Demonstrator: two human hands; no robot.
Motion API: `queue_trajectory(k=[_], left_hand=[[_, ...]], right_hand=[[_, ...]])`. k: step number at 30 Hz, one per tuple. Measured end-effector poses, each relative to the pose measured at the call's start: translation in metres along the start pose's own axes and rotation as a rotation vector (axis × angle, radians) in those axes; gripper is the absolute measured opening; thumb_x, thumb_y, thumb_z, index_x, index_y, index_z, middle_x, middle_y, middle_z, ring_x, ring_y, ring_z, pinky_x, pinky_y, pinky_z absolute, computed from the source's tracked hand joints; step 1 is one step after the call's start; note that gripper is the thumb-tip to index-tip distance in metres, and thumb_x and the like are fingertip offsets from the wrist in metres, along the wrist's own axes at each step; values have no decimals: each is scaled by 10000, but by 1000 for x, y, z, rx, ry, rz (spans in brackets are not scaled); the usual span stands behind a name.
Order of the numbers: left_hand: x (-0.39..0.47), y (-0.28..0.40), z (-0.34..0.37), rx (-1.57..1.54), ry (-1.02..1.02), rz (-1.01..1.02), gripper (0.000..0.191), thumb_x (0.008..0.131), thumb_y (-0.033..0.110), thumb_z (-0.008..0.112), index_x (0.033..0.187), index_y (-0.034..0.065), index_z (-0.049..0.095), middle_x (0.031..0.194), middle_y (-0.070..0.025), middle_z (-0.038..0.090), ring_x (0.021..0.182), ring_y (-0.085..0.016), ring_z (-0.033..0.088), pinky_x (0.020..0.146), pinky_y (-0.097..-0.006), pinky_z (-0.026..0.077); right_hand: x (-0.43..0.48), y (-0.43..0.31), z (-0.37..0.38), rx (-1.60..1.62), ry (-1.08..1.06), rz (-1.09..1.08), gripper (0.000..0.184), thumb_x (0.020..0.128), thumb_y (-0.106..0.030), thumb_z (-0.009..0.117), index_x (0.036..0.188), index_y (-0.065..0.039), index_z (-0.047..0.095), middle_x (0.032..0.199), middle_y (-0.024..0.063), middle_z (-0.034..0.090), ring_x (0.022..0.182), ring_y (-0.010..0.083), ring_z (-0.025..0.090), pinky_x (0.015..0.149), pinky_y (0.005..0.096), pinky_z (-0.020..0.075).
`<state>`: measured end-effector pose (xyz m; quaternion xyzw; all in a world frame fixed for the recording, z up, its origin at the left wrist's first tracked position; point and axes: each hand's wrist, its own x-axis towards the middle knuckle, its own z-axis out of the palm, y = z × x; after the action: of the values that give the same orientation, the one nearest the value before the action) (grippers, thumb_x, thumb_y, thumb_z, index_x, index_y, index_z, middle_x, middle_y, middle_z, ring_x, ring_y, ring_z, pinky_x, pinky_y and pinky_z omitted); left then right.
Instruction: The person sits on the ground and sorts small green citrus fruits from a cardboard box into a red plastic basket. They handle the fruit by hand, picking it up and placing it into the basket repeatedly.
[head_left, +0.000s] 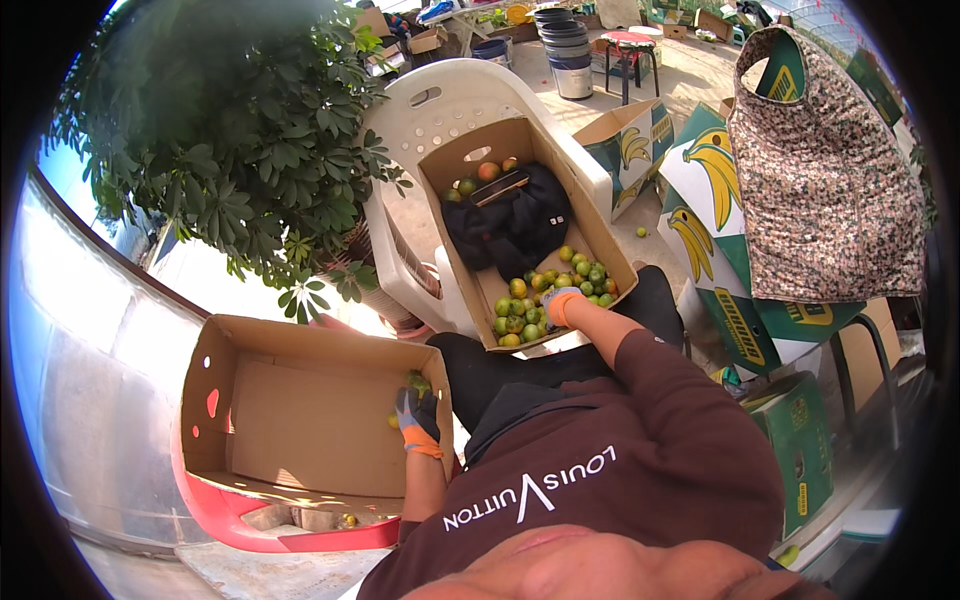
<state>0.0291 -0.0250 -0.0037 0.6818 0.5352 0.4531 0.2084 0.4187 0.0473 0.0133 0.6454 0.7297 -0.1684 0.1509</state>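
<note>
My left hand (420, 424), in a grey glove with an orange cuff, is inside a cardboard box (300, 420) at the left, by its near right wall. Its fingers touch a green tomato (418, 382); a yellowish one (393, 420) shows beside the hand. The glove hides whether it grips either. My right hand (561, 306), gloved alike, reaches into a second cardboard box (480, 300) among several green and yellow tomatoes (516, 324). Its fingertips are hidden there. Dark cloth (510, 217) lies in that box with a phone-like object (500, 187) on it; redder tomatoes (489, 172) sit behind.
The right box rests on a white plastic chair (450, 90), the left one on a red chair (202, 502). A leafy potted plant (225, 165) stands at left. Banana cartons (705, 195) and a floral cloth item (825, 180) are at right, stacked buckets (566, 56) and a stool (630, 45) behind.
</note>
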Motion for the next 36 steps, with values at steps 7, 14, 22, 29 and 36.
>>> queue_trajectory(k=[7, 14, 22, 29, 36], left_hand=[[13, 83, 5, -880, -308, -429, 573, 956, 287, 532, 1427, 71, 287, 1337, -157, 440, 1042, -236, 568, 862, -347, 494], [15, 74, -4, -1169, -392, -581, 430, 983, 329, 486, 1358, 123, 446, 1129, -51, 587, 787, -136, 554, 663, -258, 478], [-9, 17, -12, 315, -54, -51, 197, 872, 149, 597, 1033, 35, 593, 959, -158, 615, 882, -318, 594, 728, -379, 496], [-12, -59, -8, 65, -42, -106, 304, 861, 51, 623, 1141, -27, 536, 1115, -187, 551, 985, -325, 537, 832, -366, 469], [-4, 6, -4, 213, 77, -93, 283, 853, 195, 593, 979, -55, 554, 991, -261, 540, 870, -443, 542, 732, -477, 446]], right_hand=[[-61, -54, -87, 915, 64, -400, 568, 782, -432, 715, 1182, -58, 568, 1126, 168, 628, 1064, 332, 593, 905, 375, 459], [-37, -81, -71, 849, 215, -421, 439, 849, -350, 623, 1213, -112, 566, 1100, 153, 647, 1053, 308, 604, 916, 375, 453], [-15, 3, 5, -62, 17, 24, 389, 859, -221, 528, 1232, -131, 593, 1241, 124, 593, 1123, 295, 585, 852, 440, 501], [-8, 0, 3, -220, -217, -189, 250, 892, -128, 527, 1069, -52, 686, 1107, 128, 655, 952, 295, 641, 720, 451, 509], [-3, 4, 0, -223, -313, -227, 296, 856, -150, 524, 1076, -28, 681, 1069, 127, 665, 978, 315, 635, 769, 474, 501]])
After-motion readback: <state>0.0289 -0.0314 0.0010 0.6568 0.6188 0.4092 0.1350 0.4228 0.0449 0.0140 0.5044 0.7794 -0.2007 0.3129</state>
